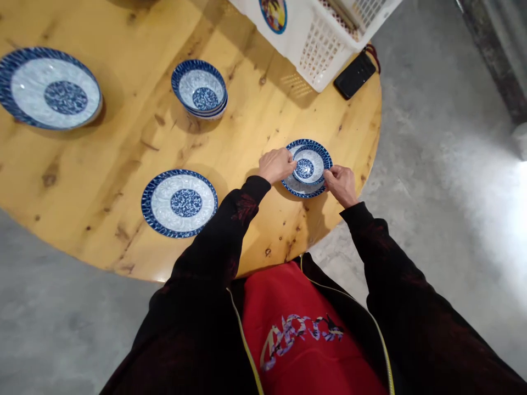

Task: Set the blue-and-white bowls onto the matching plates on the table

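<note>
Between my two hands is a small blue-and-white bowl (315, 162), in or just above a matching plate (302, 192) near the table's right edge. My left hand (276, 164) pinches the bowl's left rim, its fingers curled. On the opposite side my right hand (341, 184) grips the rim with thumb and fingers closed. Whether the bowl's base touches the plate I cannot tell. Another blue-rimmed plate (179, 203) lies flat to the left of my left forearm.
Farther back stands a stack of small bowls (200, 88). A large blue-rimmed dish (51, 88) sits at the far left. A white plastic basket (317, 49) and a black phone (354, 75) are at the back right of the round wooden table (123, 159).
</note>
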Motion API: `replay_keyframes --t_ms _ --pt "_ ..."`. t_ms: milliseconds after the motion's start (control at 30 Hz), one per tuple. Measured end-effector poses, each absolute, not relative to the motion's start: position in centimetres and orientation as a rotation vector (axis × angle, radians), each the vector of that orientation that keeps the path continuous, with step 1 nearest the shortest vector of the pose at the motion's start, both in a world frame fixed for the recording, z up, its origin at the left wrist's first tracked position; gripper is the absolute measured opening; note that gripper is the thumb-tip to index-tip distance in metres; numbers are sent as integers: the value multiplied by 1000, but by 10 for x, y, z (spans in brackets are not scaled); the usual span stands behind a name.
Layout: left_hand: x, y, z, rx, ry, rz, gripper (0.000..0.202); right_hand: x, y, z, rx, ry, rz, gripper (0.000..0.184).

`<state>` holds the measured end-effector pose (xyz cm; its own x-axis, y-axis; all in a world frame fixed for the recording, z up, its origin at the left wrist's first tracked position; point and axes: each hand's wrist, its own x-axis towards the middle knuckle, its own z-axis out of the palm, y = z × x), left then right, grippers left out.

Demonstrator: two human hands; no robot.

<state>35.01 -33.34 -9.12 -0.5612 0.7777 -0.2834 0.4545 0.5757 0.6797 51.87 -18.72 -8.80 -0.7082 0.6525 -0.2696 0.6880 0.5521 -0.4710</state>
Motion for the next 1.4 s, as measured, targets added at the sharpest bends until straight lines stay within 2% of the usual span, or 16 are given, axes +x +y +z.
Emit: replay_keyframes --t_ms 333,500,600,800,1000,1400 --pt "353 -333 -97 987 2244 801 15 520 -190 -92 1329 2704 -929 20" --pt "343 -342 -92 945 2258 826 24 523 -188 -85 1331 2729 -873 32" --pt "331 -352 -88 861 2255 919 26 524 -189 -84 1419 2666 -976 36" --pt "316 -370 -85 775 2301 1013 28 519 -197 -92 1483 2462 -1273 30" --pt "314 -380 -87 778 2312 970 26 516 -202 -96 1558 2424 -1408 24" --pt "306 -387 -87 750 2336 957 28 517 -204 -98 1601 2429 -1349 22"
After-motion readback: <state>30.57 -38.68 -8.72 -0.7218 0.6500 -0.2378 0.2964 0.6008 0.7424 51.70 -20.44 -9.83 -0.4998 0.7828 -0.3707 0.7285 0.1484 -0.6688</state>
